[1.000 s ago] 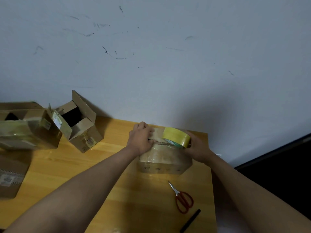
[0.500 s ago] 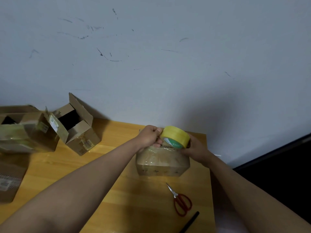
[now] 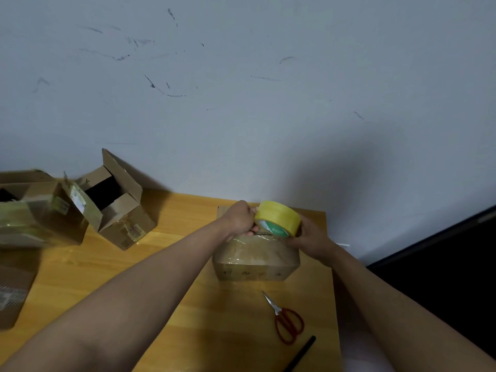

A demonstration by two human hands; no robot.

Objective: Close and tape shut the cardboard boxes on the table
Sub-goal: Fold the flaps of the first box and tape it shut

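A closed cardboard box point(image 3: 255, 260), glossy with clear tape, sits on the wooden table point(image 3: 171, 312) near its far right corner. Just above the box top my right hand point(image 3: 308, 234) grips a yellow tape roll point(image 3: 277, 220). My left hand point(image 3: 241, 220) is curled at the roll's left side, fingers pinched where the tape comes off the roll; the tape end itself is too small to see. An open box point(image 3: 120, 208) with raised flaps stands at the back left. A larger open box point(image 3: 35, 210) is at the far left.
Red-handled scissors point(image 3: 287, 322) lie on the table in front of the taped box, with a black pen point(image 3: 300, 354) below them near the front edge. Another box point(image 3: 13, 288) sits at the left edge. A grey wall runs behind; the table's right edge drops to a dark floor.
My left hand left the box top and rose to the roll's left side, fingers now curled there. The tape roll lifted slightly higher above the box in my right hand.
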